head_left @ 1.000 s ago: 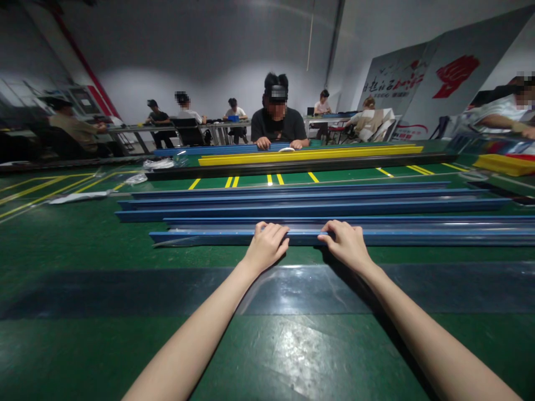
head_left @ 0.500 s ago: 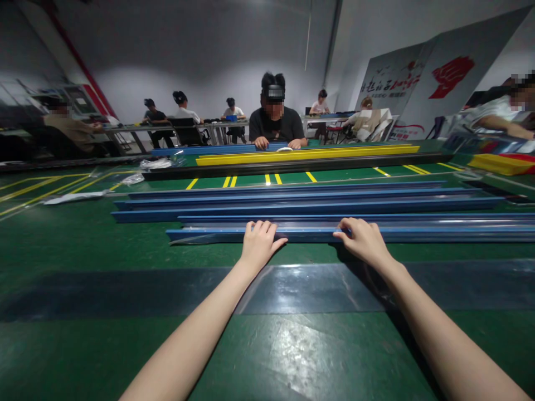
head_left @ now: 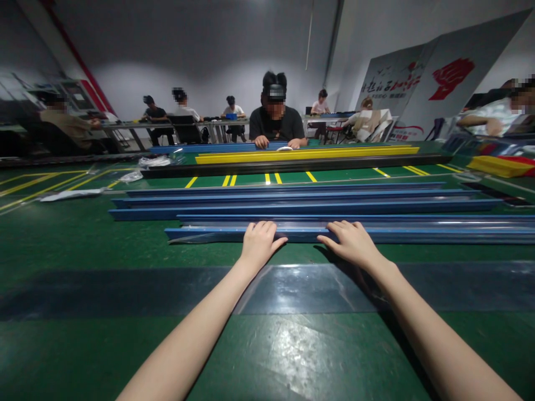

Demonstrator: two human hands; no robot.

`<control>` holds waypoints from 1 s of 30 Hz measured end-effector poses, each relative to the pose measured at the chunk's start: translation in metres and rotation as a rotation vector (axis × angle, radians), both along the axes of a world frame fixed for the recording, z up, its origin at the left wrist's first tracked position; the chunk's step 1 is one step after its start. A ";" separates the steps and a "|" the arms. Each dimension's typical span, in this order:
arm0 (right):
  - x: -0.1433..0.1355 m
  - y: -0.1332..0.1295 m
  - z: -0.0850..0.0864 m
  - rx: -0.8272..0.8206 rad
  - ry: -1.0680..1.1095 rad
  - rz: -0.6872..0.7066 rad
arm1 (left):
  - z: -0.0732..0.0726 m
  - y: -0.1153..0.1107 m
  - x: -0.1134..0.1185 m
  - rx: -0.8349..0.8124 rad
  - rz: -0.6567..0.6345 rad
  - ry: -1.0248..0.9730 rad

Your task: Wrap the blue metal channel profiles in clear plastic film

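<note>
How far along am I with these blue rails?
The blue rails beyond look set aside, perhaps done, though I can't confirm it. In hand is the nearest blue rail, with your left hand and right hand on it. Remaining, probably: that rail, and the clear strip lying flat nearer you.

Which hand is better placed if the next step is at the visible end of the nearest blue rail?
Probably the left hand: it touches the nearest blue rail closer to that end, while the right hand is farther along.
</note>
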State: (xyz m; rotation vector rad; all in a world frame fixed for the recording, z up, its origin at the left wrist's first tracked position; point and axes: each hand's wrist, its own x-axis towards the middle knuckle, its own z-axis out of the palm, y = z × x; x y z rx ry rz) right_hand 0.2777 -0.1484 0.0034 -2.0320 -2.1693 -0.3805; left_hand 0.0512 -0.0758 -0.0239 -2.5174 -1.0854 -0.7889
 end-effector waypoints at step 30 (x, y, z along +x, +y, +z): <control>-0.031 0.018 -0.008 0.071 0.004 0.218 | 0.001 -0.001 0.001 -0.010 0.026 0.030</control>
